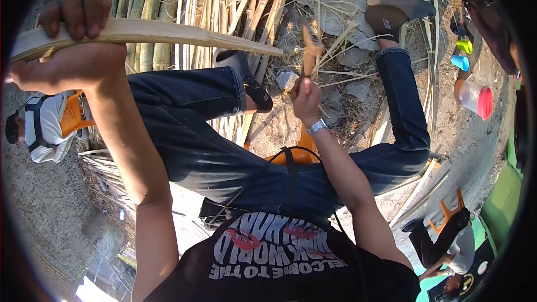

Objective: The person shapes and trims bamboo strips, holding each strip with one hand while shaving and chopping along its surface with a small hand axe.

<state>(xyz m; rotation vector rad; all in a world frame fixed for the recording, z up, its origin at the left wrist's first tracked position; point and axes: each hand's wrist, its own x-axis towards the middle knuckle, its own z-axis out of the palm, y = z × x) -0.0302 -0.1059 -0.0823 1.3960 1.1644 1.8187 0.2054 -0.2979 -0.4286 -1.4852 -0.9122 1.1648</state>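
Note:
My left hand [78,50] is raised at the left, its fingers wrapped round a long pale split bamboo strip [168,34]. The strip runs level to the right and narrows to a tip near the middle of the view. Its far left end passes behind my hand. My right hand [306,100], with a metal watch at the wrist, is closed round the handle of a short wooden-handled tool [310,47]. That tool points away from me, just right of the strip's tip and apart from it. Its head is blurred, so its exact kind cannot be made out.
Split bamboo strips [210,0] and green bamboo poles [152,0] lie ahead. Shavings and broken stone cover the ground between my feet. At the right stand a red-lidded container [475,99] and a blue cup [460,62]. Other people sit at far left and lower right.

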